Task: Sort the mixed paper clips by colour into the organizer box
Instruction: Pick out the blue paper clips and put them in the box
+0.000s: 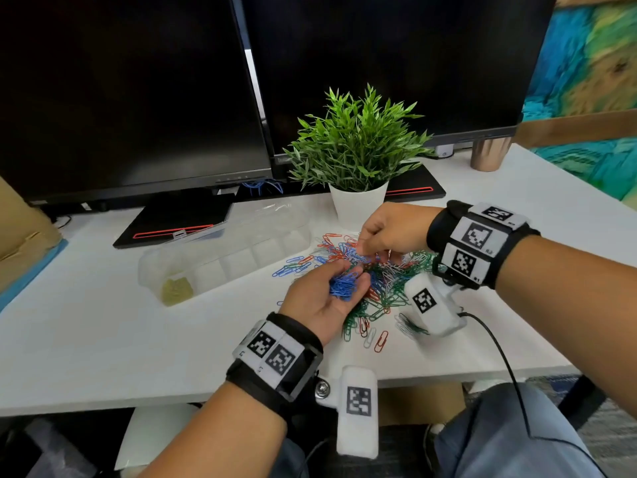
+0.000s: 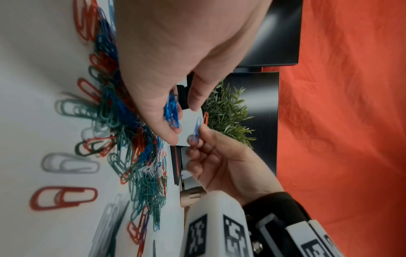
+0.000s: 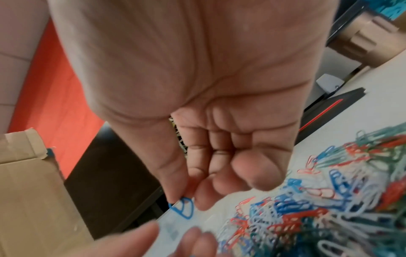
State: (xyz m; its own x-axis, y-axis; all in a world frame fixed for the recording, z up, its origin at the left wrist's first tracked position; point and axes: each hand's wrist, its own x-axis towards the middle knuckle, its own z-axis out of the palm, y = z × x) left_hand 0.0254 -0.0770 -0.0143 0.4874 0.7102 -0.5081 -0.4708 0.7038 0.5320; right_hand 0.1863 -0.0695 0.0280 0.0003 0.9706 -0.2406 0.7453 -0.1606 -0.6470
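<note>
A mixed pile of paper clips (image 1: 382, 284) in red, blue, green and white lies on the white desk. My left hand (image 1: 344, 281) is palm up at the pile's left edge, its fingers cupped round a bunch of blue clips (image 1: 339, 288), also seen in the left wrist view (image 2: 172, 111). Just beyond it my right hand (image 1: 367, 250) hovers over the pile, pinching a single blue clip (image 3: 183, 207) between thumb and forefinger. The clear organizer box (image 1: 241, 250) lies to the left with its lid open. Its nearest compartment holds yellow clips (image 1: 177, 289).
A potted plant (image 1: 358, 205) stands right behind the pile. Two dark monitors (image 1: 131, 98) fill the back, and a copper tumbler (image 1: 489, 153) is at the back right. A cardboard box (image 1: 24, 236) sits at the far left. A black cable (image 1: 499, 350) runs off the desk's front edge.
</note>
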